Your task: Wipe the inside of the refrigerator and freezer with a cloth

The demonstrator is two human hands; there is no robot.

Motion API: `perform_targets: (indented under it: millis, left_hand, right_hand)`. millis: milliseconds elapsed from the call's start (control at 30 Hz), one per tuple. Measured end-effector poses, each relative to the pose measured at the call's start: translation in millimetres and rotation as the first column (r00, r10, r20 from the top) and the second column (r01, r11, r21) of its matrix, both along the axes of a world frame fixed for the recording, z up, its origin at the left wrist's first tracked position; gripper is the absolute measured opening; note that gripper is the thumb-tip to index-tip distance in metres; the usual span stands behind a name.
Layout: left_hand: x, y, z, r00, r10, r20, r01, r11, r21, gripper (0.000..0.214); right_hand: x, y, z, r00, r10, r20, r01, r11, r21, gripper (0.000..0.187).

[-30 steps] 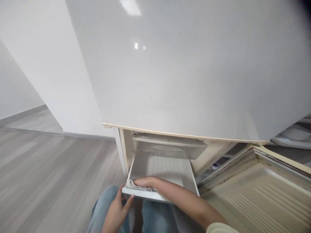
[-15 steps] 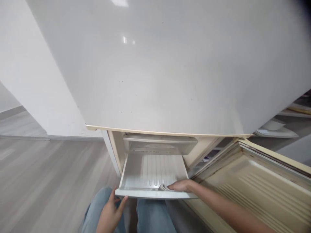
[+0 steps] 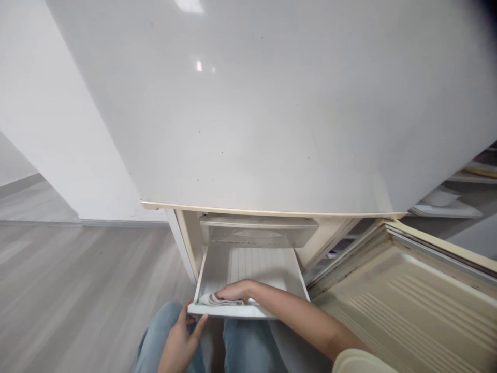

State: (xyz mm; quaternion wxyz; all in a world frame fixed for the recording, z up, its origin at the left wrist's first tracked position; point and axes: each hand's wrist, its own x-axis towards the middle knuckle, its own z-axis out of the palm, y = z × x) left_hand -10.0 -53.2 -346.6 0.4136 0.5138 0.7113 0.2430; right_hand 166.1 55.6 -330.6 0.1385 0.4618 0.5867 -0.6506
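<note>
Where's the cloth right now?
In the head view, the cloth is low, just left of centre, in the right hand, at the front of the pulled-out drawer.

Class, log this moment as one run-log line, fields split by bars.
left hand: holding drawer at left front corner | right hand: on cloth inside drawer front | drawer: pulled out | door: open

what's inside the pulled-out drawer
Inside the drawer: a folded cloth under the right hand near the front, and a ribbed floor. What the cloth and forearm cover can't be seen.
</note>
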Motion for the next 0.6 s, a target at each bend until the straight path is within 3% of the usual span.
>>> perform_targets:
  millis: [200, 300, 400, 467, 533, 600]
  left_hand:
    - [0, 0, 1.1, 1.000, -0.009, -0.008, 0.009, 0.999, -0.043, 0.084]
    - [-2, 2, -0.2, 1.000, -0.021, -0.018, 0.020, 0.998, -0.054, 0.088]
    - [-2, 4, -1.4, 0.999, -0.031, -0.029, 0.029, 0.997, -0.070, 0.090]
    - [-2, 4, -2.2, 0.999, -0.031, -0.029, 0.029, 0.998, -0.061, 0.089]
    - [-3, 4, -3.4, 0.999, -0.025, -0.031, 0.023, 0.998, -0.051, 0.088]
    - [-3, 3, -4.6, 0.999, -0.024, -0.038, 0.023, 0.999, -0.039, 0.087]
  right_hand:
    - [109, -20, 0.1, 0.970, -0.094, 0.222, 0.109, 0.993, -0.055, 0.032]
    - [150, -30, -3.7, 0.945, -0.135, 0.298, 0.149, 0.989, -0.024, 0.032]
    - [173, -31, -4.5, 0.910, -0.154, 0.384, 0.139, 0.988, 0.065, 0.025]
    - [179, -27, -3.0, 0.897, -0.104, 0.429, 0.069, 0.993, 0.097, 0.038]
    - [178, -20, 0.3, 0.896, -0.026, 0.444, -0.031, 0.992, 0.121, 0.044]
    - [169, -13, 6.8, 0.924, -0.005, 0.383, -0.061, 0.985, 0.159, 0.038]
